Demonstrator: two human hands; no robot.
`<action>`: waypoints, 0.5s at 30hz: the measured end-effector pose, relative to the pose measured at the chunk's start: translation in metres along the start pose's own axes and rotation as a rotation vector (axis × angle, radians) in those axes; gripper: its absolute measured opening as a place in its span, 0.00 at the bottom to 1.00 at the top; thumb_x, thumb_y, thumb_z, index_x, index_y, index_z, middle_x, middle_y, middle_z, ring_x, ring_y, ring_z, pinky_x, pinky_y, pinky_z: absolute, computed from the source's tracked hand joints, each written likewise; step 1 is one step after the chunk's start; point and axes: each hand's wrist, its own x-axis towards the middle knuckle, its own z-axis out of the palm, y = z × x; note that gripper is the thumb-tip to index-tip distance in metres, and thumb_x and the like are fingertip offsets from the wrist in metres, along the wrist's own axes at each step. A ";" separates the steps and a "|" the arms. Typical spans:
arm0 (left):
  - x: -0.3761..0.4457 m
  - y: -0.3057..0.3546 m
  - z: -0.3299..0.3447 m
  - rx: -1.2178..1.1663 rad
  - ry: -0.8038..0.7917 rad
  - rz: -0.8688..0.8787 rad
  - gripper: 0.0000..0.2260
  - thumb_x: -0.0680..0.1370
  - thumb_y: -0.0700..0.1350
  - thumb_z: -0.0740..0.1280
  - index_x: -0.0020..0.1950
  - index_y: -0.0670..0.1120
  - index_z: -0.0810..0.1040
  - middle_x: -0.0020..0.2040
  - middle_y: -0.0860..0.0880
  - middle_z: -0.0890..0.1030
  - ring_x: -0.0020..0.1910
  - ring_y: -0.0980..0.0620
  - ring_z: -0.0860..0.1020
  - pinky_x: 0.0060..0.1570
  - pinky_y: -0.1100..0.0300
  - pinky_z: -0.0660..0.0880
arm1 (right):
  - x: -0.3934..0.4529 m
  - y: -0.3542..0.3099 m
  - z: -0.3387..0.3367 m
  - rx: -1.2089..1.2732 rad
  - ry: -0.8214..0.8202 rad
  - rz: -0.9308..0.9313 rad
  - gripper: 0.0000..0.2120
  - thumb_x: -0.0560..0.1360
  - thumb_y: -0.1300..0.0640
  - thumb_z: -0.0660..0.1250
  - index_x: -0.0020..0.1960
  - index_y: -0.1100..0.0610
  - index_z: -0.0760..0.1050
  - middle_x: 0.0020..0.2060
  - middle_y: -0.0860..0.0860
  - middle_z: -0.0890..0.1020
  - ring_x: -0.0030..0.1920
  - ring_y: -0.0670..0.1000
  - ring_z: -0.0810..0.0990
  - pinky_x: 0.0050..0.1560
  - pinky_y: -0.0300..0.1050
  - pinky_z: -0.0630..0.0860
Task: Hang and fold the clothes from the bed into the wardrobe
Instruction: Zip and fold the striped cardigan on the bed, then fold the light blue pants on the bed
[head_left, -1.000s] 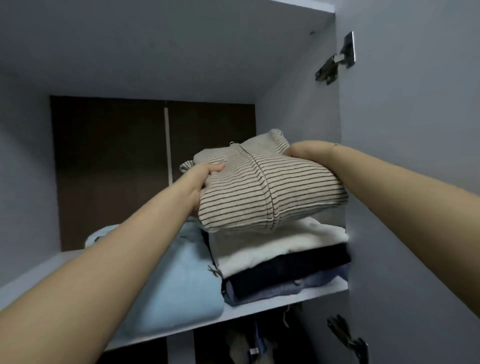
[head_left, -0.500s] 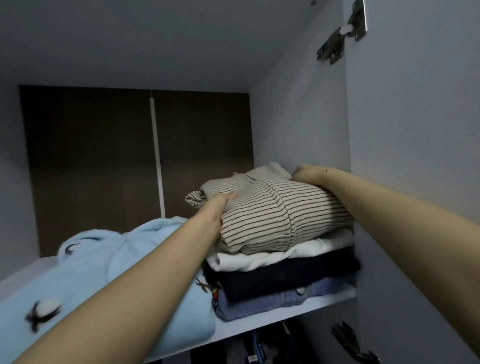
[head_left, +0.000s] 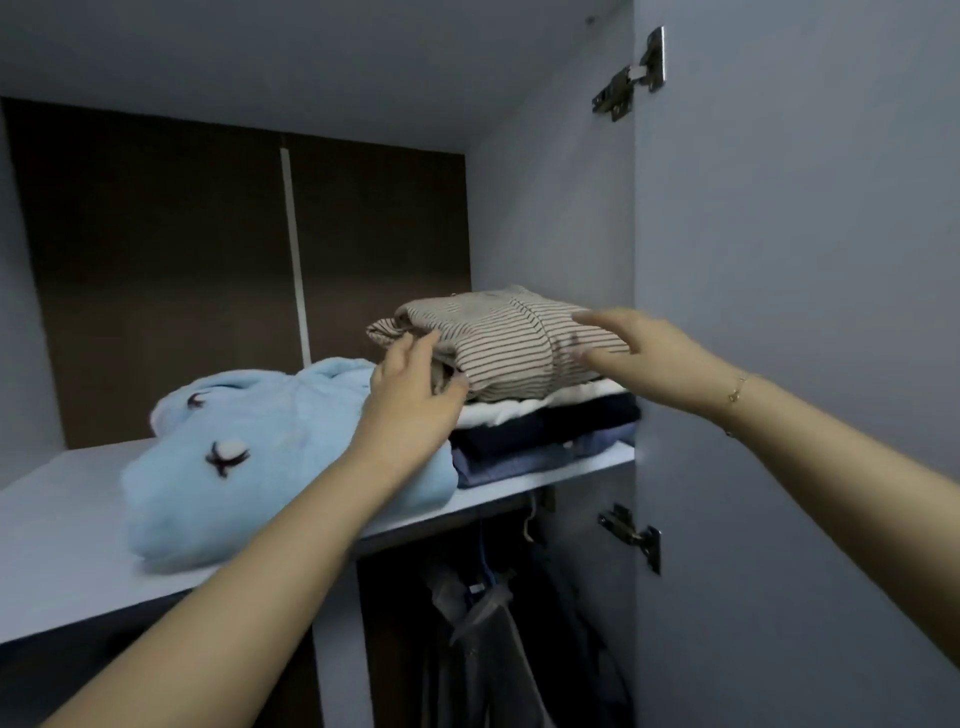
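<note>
While beside striped top (head_left: 511, 340), both hands open.

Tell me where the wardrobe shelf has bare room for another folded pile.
Bare board shows on the shelf left of the light blue fleece garment, toward the left wall, plus a strip along its front edge. The right end is crowded: the striped top caps a stack against the right wall, touching the fleece.

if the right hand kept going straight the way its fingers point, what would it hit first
Probably the striped folded top: the right hand points left over it with straight fingers, already at its surface, though depth is unclear.
</note>
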 end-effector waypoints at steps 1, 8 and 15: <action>-0.022 0.002 -0.001 0.140 0.016 0.121 0.26 0.80 0.52 0.63 0.77 0.52 0.61 0.79 0.46 0.56 0.76 0.46 0.56 0.73 0.52 0.57 | -0.030 -0.008 -0.002 -0.033 0.034 0.008 0.24 0.79 0.48 0.63 0.74 0.52 0.67 0.72 0.49 0.70 0.71 0.47 0.67 0.63 0.33 0.59; -0.179 0.017 0.010 0.260 -0.101 0.457 0.28 0.81 0.57 0.57 0.79 0.54 0.56 0.81 0.47 0.49 0.79 0.48 0.47 0.77 0.47 0.48 | -0.262 -0.058 0.003 -0.339 0.036 0.306 0.33 0.77 0.37 0.55 0.78 0.49 0.56 0.75 0.44 0.63 0.75 0.44 0.59 0.73 0.37 0.50; -0.314 0.101 0.072 0.079 -0.360 0.717 0.28 0.79 0.57 0.53 0.78 0.51 0.62 0.80 0.43 0.55 0.79 0.43 0.52 0.74 0.38 0.56 | -0.472 -0.088 -0.062 -0.726 -0.025 0.713 0.36 0.77 0.33 0.46 0.79 0.53 0.55 0.77 0.50 0.58 0.77 0.52 0.58 0.76 0.53 0.56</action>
